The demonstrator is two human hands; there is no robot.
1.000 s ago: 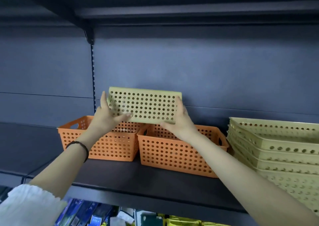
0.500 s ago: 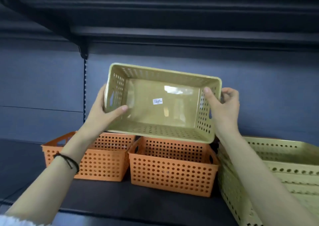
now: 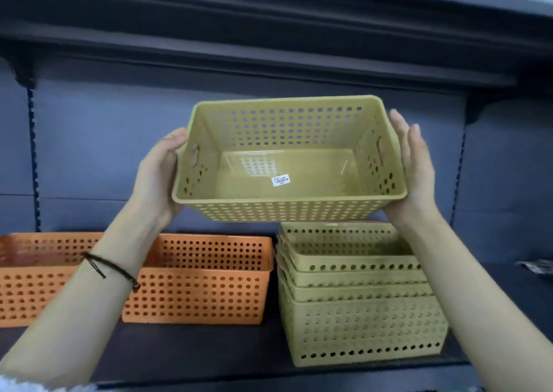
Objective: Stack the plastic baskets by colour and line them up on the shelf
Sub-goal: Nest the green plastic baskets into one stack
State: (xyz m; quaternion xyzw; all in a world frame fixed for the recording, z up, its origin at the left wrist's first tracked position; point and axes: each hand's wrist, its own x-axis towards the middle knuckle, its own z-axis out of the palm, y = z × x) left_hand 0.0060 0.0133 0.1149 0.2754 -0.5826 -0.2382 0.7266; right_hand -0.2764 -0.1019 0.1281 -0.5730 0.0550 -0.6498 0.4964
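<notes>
I hold a yellow-green perforated basket (image 3: 287, 164) in the air, mouth tilted towards me, a small label on its floor. My left hand (image 3: 158, 176) grips its left end and my right hand (image 3: 416, 170) presses flat against its right end. Directly below it stands a stack of several nested yellow-green baskets (image 3: 359, 295) on the dark shelf (image 3: 194, 352). Left of that stack sit two orange baskets, one (image 3: 203, 281) beside the stack and one (image 3: 33, 278) at the far left, partly behind my left forearm.
A dark upper shelf (image 3: 269, 41) hangs close above the held basket. The shelf's slotted uprights (image 3: 33, 158) run down the blue back panel. A small dark object (image 3: 538, 267) lies on the shelf at the far right.
The held basket has moved to the right from above the orange baskets to above the yellow-green stack, and has levelled out. My right hand has shifted to its right end.
</notes>
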